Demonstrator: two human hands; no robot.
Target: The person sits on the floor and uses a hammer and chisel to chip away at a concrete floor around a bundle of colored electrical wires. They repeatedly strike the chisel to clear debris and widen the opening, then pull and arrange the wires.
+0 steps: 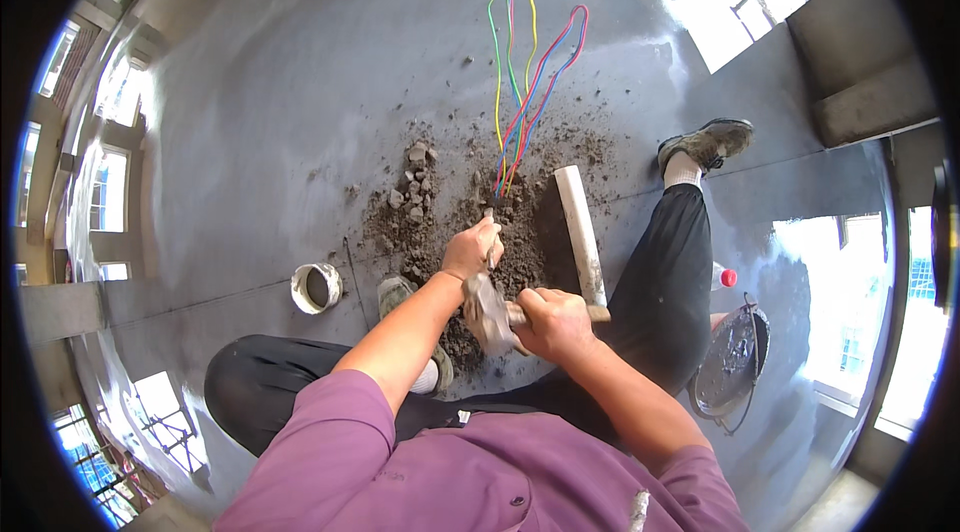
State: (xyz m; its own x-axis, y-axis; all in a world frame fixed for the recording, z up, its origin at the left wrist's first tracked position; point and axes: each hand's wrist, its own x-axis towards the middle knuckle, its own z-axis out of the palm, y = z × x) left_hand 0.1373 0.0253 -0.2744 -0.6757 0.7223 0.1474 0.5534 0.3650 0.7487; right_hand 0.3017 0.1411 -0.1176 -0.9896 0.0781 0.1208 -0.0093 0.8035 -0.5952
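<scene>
My right hand (557,324) is closed round the wooden handle (598,314) of a hammer. The hammer's blocky grey head (487,316) is smeared by motion and lies just below my left hand (472,248). That hand grips a thin chisel (491,257), mostly covered by the fingers. Beyond the fist, red, blue, yellow and green wires (508,157) rise from the dug-up floor and loop away over it. Loose dirt and rubble (415,187) surround the spot. What the chisel's tip touches is hidden.
A white pipe (578,232) lies right of the dirt, beside my outstretched leg. To the left stand a small white round container (316,289) and a thin dark rod (356,277). A dirty bucket (735,362) and a red-capped bottle (726,278) are beyond my right knee.
</scene>
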